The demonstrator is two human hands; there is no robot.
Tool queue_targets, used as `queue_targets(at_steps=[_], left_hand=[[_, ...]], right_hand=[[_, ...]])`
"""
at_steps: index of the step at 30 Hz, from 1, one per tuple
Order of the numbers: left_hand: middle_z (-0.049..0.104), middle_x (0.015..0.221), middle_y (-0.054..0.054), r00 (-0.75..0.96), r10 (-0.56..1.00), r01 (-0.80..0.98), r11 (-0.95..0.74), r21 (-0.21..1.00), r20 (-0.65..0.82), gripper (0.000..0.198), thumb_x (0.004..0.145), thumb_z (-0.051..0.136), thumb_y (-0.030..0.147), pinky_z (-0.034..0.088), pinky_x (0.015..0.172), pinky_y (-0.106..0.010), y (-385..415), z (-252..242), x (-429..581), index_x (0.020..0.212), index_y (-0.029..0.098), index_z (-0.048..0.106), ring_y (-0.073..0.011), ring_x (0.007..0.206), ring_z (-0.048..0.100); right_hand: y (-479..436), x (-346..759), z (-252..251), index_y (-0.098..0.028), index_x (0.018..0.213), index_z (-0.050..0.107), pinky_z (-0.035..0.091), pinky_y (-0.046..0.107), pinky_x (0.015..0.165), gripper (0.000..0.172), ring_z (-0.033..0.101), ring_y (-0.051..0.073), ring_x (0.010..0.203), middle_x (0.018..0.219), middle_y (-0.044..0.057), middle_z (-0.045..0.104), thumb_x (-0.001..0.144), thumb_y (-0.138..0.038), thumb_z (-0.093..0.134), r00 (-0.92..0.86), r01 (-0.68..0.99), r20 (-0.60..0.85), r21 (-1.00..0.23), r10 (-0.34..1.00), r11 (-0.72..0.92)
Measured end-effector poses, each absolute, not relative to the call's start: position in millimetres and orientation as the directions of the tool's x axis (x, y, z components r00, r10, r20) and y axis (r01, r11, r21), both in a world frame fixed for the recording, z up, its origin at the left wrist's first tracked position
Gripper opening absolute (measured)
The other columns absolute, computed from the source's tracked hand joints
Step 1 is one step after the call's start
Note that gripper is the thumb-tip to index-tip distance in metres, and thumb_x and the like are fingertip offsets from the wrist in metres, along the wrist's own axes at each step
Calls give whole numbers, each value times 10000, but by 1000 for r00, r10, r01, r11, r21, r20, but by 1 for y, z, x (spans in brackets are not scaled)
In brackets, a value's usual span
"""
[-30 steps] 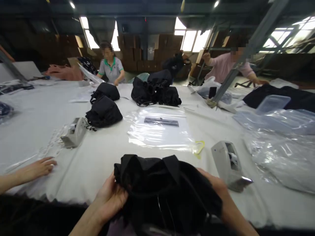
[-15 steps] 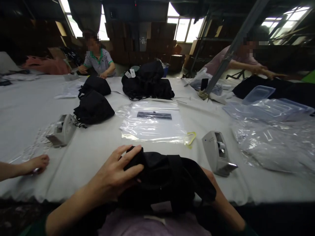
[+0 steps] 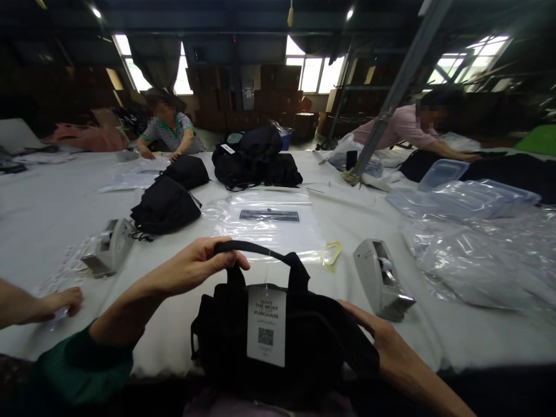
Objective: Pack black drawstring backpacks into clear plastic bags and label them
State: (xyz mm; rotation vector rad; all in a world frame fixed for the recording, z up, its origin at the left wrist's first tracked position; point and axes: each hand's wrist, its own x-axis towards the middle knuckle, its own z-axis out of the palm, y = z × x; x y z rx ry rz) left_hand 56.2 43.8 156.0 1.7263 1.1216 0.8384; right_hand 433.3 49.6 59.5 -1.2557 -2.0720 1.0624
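A black bag (image 3: 221, 336) with a top handle (image 3: 254, 247) is close in front of me at the table's near edge. My left hand (image 3: 208, 260) pinches the left end of that handle and pulls it upright. My right hand (image 3: 367, 324) holds the bag's right side, its fingertips hidden behind the black fabric. From the handle hangs a white paper tag (image 3: 266, 327) with printed text and a square code. Just beyond the bag lies a clear plastic bag (image 3: 269, 231) with a dark printed label, flat on the white table.
Grey tape dispensers stand at left (image 3: 108, 248) and right (image 3: 384, 281). Black bags (image 3: 165, 202) lie farther off, with a pile (image 3: 258, 156) behind. Clear plastic (image 3: 478, 249) covers the right side. A co-worker's hand (image 3: 61, 304) rests at far left; two people work across the table.
My left hand has moved from the bag's upper left side to its handle, now raised. The white tag has come into view, facing me. The camera view has tilted up slightly.
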Motion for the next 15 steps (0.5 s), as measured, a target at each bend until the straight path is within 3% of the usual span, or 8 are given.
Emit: queue_targets(at_steps=[2, 5, 7, 10, 13, 15], left_hand=[[720, 916, -131, 347, 938, 190, -93, 977, 22, 352, 905, 576, 449, 508, 788, -325, 50, 158, 59, 910, 118, 698, -240, 857, 669], [724, 829, -115, 363, 931, 53, 23, 998, -41, 297, 875, 628, 442, 526, 729, -334, 58, 162, 65, 856, 146, 623, -236, 779, 685], [723, 797, -102, 370, 927, 13, 63, 998, -63, 286, 869, 637, 443, 527, 687, -323, 62, 166, 70, 840, 164, 581, -229, 749, 685], [722, 765, -99, 354, 931, -22, 103, 994, -88, 297, 856, 650, 448, 524, 654, -309, 64, 172, 75, 823, 172, 546, -215, 705, 681], [717, 748, -94, 372, 923, -51, 124, 991, -96, 300, 848, 662, 444, 530, 674, -324, 66, 174, 77, 832, 170, 540, -214, 694, 687], [709, 740, -82, 387, 916, -70, 142, 987, -104, 298, 846, 668, 439, 539, 701, -350, 68, 173, 76, 843, 170, 542, -219, 695, 691]], right_hand=[[46, 449, 72, -212, 1189, 674, 594, 448, 878, 506, 697, 316, 1002, 1111, 111, 729, 739, -430, 752, -337, 518, 50, -824, 940, 230], [44, 457, 101, -248, 1128, 699, 639, 409, 766, 435, 730, 297, 889, 1006, 96, 758, 769, -491, 724, -175, 521, 272, -790, 946, 323], [43, 445, 124, -287, 1123, 696, 634, 396, 787, 366, 729, 277, 884, 1013, 70, 756, 798, -454, 716, -234, 550, 445, -673, 865, 495], [42, 406, 153, -322, 1232, 631, 569, 396, 928, 344, 693, 248, 1010, 1150, 50, 716, 890, -283, 636, -545, 465, 602, -363, 584, 808], [47, 363, 168, -327, 1321, 553, 412, 456, 1089, 417, 551, 246, 1244, 1355, 47, 597, 947, -152, 493, -857, 233, 454, -80, 243, 969], [55, 343, 169, -273, 1317, 544, 357, 506, 1106, 428, 482, 265, 1302, 1401, 81, 550, 925, -109, 490, -954, 135, 262, -49, 143, 990]])
